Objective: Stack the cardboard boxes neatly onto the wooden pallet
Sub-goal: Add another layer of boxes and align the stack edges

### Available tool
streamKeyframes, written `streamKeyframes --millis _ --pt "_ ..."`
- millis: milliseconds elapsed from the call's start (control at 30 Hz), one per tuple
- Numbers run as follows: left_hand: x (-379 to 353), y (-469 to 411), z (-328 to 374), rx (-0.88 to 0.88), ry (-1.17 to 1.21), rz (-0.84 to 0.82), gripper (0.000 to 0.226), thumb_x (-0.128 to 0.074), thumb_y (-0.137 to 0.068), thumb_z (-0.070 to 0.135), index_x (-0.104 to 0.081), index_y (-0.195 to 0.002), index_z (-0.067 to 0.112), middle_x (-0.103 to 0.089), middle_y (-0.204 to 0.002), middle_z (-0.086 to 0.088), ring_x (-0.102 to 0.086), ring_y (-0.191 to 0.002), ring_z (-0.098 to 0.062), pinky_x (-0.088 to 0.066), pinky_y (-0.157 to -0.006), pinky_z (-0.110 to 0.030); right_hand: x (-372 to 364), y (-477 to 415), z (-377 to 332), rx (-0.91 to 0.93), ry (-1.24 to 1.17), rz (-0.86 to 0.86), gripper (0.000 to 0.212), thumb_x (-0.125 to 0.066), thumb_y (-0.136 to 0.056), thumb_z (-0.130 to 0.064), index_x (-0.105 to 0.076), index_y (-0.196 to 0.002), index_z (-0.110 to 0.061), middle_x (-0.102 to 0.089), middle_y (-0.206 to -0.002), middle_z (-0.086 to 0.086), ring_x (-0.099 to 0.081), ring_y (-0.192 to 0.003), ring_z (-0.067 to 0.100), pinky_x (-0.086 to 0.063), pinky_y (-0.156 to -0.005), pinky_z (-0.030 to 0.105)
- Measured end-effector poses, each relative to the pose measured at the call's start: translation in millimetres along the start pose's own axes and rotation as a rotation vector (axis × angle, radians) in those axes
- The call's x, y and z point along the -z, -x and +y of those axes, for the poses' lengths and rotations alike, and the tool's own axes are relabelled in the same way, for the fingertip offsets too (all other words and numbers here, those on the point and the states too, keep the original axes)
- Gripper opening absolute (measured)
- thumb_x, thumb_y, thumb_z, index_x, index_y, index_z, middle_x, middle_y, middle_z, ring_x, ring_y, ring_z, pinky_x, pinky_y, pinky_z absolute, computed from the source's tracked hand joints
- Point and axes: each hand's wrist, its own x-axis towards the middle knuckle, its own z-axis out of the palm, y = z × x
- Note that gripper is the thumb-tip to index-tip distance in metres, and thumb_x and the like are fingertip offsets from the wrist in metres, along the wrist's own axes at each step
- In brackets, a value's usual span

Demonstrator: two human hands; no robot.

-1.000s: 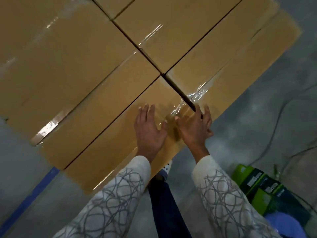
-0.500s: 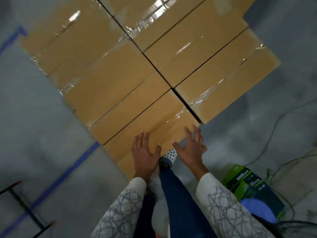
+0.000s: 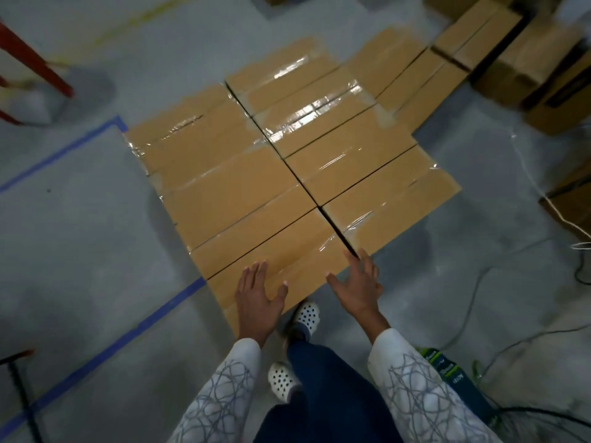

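Boxes (image 3: 243,174) are packed tight in two taped rows, and both hands are held flat, fingers spread, nothing gripped: left hand (image 3: 257,302) over the boxes' near edge, right hand (image 3: 358,287) at the near end of the gap between rows.

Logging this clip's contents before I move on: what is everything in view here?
stacked boxes: about eight tops showing, tan, taped, centre; pallet hidden
loose boxes: several, tan, top right
tape line: one, blue, floor left
metal legs: red, top left
black stand: one, bottom left
cables: several, white and dark, right
package: one, green-black, bottom right
clogs: two, white, bottom centre
left hand: open, over nearest box
right hand: open, at its right corner
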Motion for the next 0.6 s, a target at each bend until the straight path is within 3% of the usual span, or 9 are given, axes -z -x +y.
streamKeyframes --millis 167,333,600 --pt "23 63 -4 -0.052 0.084 0.031 0.081 -0.048 -0.086 0.068 -0.048 -0.152 0.021 -0.045 -0.157 -0.006 -0.034 -0.147 -0.027 -0.032 -0.119 -0.051 8 72 8 0.035 -0.087 0.054 0.075 -0.068 -0.093 -0.049 -0.035 -0.158 -0.031 -0.013 -0.171 -0.004 -0.012 -0.155 0.026 -0.026 -0.114 0.061" --pt "32 118 -28 -0.044 0.138 0.071 0.071 -0.053 -0.088 0.065 -0.055 -0.146 0.024 -0.053 -0.148 -0.004 -0.045 -0.138 -0.024 -0.038 -0.115 -0.048 -7 128 23 0.125 -0.022 -0.003 0.074 -0.068 -0.094 -0.051 -0.037 -0.157 -0.030 -0.013 -0.171 -0.002 -0.014 -0.155 0.029 -0.027 -0.117 0.062" --pt "23 138 -29 0.011 0.255 0.020 0.040 -0.070 -0.096 0.037 -0.067 -0.133 0.021 -0.064 -0.135 -0.006 -0.053 -0.129 -0.023 -0.041 -0.112 -0.041 -3 122 15 0.162 -0.063 -0.019 0.065 -0.070 -0.093 -0.048 -0.047 -0.151 -0.030 -0.026 -0.166 0.001 -0.025 -0.150 0.028 -0.030 -0.113 0.063"
